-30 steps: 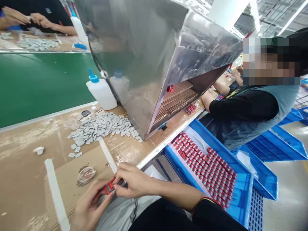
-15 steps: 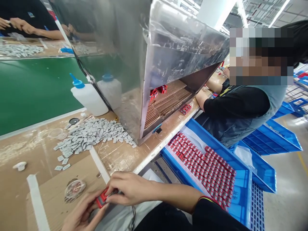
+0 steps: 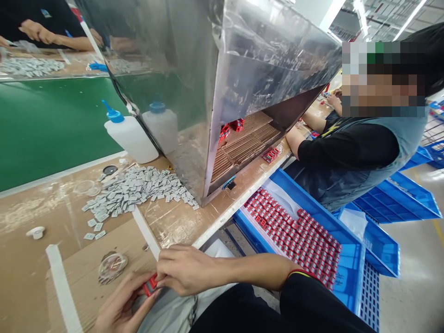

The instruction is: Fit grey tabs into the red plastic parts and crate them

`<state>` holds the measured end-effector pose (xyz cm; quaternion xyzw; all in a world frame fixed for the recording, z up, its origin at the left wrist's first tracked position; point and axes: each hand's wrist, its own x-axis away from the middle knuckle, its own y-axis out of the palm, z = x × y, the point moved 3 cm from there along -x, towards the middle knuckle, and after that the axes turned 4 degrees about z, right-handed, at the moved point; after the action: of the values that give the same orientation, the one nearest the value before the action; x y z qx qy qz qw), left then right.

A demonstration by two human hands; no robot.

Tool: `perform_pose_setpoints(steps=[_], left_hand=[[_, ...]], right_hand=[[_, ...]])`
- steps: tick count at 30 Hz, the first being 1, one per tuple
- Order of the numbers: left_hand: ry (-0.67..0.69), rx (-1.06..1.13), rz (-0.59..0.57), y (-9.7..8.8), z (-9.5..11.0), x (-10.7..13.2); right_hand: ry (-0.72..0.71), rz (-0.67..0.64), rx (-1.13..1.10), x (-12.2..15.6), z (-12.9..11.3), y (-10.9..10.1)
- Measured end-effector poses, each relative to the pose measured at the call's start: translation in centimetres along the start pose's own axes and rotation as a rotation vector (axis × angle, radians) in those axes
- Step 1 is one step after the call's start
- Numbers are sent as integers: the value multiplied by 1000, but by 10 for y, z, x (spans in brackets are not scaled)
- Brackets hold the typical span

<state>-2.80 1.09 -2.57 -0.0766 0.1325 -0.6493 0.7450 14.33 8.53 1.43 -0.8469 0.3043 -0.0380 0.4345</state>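
Now, in the head view, the left hand [image 3: 121, 300] holds a red piece [image 3: 150, 286] in its grip, with the thumb on one side and fingers on the other. The piece is near the card [image 3: 88, 259] on the worktop [image 3: 21, 282]. The right hand [image 3: 185, 269] has a narrow grip, tips right at the piece; I cannot tell if it pinches anything.

Many red pieces [image 3: 294, 240] sit in rows in the blue bin [image 3: 351, 277], so I think a lot is done. The held one looks part way. A big heap of grey chips [image 3: 133, 189] lies by the metal box [image 3: 166, 92], so there may be lots left.

In the earlier frame, a dark bit showed under the right hand; now it does not, and those fingers curl more. The left hand still holds the piece.
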Motion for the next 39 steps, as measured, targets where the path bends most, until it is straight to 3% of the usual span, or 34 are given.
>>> perform_pose_setpoints(steps=[3,6,9,12,20,25,33,39], left_hand=[[-86,11,-20,2,9,-4],[-185,53,99,8,21,-1],[-198,124,137,16,24,1],[-142,162,146,16,18,1],[-41,176,95,14,16,5],[-14,147,94,12,16,4],[-49,210,92,15,19,3],[-74,177,92,12,17,4]], right_hand=[[33,8,-126,2,4,-2],[83,61,-329,6,4,-8],[113,139,-451,9,5,-11],[91,145,-426,8,7,-11],[19,10,-268,2,1,-15],[15,49,-261,-1,5,-7],[47,13,-438,5,15,-10],[35,86,-484,8,16,-4]])
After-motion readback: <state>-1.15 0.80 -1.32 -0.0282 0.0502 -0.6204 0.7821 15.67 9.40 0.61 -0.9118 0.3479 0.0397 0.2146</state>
